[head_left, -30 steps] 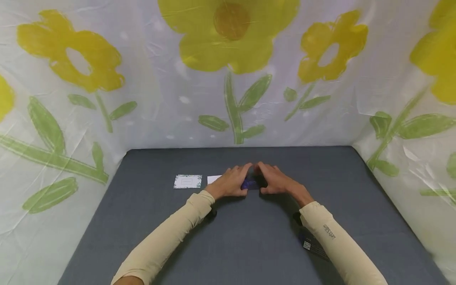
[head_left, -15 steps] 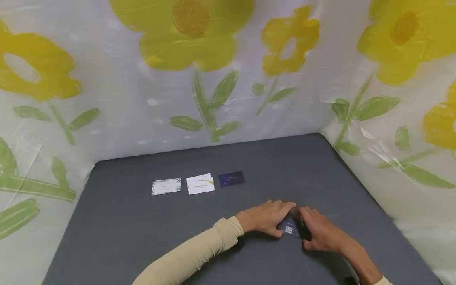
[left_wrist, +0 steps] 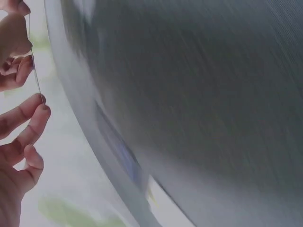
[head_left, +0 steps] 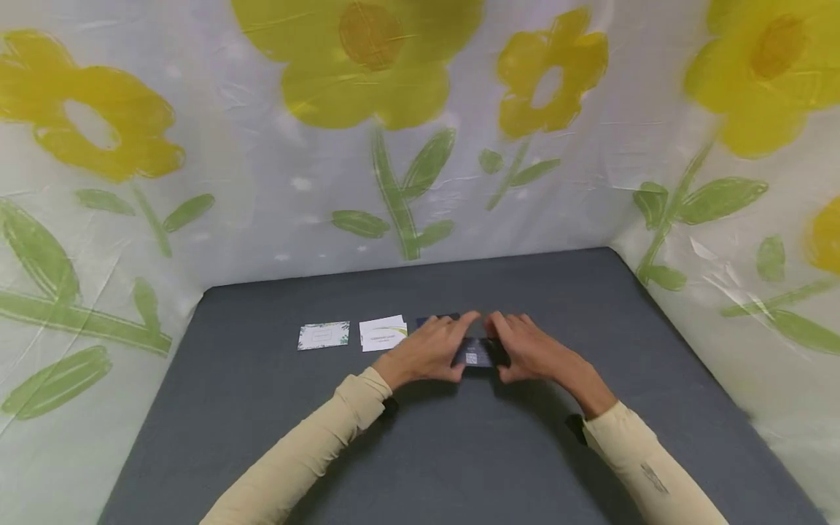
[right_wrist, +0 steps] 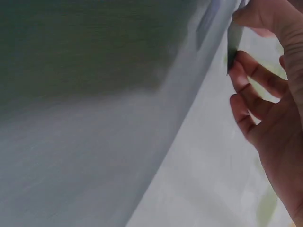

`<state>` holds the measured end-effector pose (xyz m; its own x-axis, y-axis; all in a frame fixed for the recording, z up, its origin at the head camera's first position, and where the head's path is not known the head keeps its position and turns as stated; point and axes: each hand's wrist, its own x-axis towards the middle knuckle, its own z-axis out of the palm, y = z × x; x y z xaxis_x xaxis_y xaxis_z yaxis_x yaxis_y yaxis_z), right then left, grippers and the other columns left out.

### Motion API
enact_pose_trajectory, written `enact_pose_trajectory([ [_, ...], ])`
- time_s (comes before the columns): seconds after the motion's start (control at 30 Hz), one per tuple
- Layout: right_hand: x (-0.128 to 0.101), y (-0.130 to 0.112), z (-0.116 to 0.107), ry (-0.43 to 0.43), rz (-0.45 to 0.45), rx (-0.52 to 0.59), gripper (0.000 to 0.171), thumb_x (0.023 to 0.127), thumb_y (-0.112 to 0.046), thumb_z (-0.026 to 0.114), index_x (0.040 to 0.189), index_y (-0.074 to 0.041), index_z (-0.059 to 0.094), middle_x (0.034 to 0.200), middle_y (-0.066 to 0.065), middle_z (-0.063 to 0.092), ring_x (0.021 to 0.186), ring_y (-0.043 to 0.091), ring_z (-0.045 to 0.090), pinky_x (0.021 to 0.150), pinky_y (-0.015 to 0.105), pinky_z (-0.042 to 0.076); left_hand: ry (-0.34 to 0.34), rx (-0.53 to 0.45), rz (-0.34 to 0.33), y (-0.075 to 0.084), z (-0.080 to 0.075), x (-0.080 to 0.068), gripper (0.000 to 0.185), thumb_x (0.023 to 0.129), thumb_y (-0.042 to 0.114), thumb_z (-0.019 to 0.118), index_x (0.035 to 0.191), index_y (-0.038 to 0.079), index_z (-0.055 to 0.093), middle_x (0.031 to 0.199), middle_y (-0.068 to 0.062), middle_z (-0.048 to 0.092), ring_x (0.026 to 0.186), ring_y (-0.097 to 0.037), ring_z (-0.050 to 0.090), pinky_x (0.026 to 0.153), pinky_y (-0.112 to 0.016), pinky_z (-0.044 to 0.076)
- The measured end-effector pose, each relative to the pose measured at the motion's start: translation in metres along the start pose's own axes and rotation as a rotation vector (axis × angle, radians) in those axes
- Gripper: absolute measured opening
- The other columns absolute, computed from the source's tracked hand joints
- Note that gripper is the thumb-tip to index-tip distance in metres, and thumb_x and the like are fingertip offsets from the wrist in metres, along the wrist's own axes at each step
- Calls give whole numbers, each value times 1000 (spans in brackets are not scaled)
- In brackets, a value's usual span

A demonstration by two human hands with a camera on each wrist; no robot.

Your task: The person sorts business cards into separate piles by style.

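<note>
Both hands hold a dark business card (head_left: 482, 353) with a small QR code, one hand at each short end. My left hand (head_left: 429, 351) pinches its left end and my right hand (head_left: 530, 350) its right end. In the left wrist view the card (left_wrist: 37, 78) appears nearly edge-on, raised off the table, with left-hand fingers (left_wrist: 34, 124) at its lower end. The right wrist view also shows the card (right_wrist: 233, 45) between right thumb and fingers. Behind the left hand lies a dark blue card (head_left: 438, 319), partly hidden.
Left of the dark blue card lie overlapping white cards (head_left: 383, 334) with a yellow-green curve. Farther left is a white card with a leafy border (head_left: 324, 335). All rest on the grey table (head_left: 499, 452), with a flower-printed curtain (head_left: 275, 182) behind.
A second ago both hands were at the dark blue card, in the row. They then reached right to the QR-code card, and now hold it up, back leftward in front of the dark blue card.
</note>
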<state>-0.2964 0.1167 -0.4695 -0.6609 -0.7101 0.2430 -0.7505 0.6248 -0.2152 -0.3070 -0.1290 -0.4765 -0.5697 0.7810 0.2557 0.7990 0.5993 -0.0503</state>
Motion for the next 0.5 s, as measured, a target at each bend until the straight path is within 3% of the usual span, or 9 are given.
enact_pose_trajectory([
  [0.13,62,4,7,-109,-19,26,67,76,-18,90,126,-6,46,114,9,65,104,29,64,99,55,47,4,17,-133,-37,-3,-19,93,78,34,82,151,1,37,93,-7,72,84,-22,70,78,-42,56],
  [0.23,87,6,19,-194,-20,38,71,77,-19,91,130,-7,44,122,11,66,111,32,64,103,55,46,-23,0,-183,-49,6,-28,93,79,33,82,152,-2,36,89,-9,72,78,-23,70,73,-41,58],
  [0.37,92,11,34,-260,-11,42,74,78,-20,89,133,-5,43,121,12,67,113,34,64,104,57,47,-92,-40,-202,-53,20,-29,94,79,33,81,153,-4,35,92,-13,73,81,-25,72,74,-43,60],
  [0.5,84,12,42,-250,26,82,69,79,-18,87,133,-5,45,124,13,64,118,36,61,104,59,45,-158,-44,-247,-49,23,-25,94,82,37,81,156,1,34,110,-14,74,99,-28,72,87,-50,57],
])
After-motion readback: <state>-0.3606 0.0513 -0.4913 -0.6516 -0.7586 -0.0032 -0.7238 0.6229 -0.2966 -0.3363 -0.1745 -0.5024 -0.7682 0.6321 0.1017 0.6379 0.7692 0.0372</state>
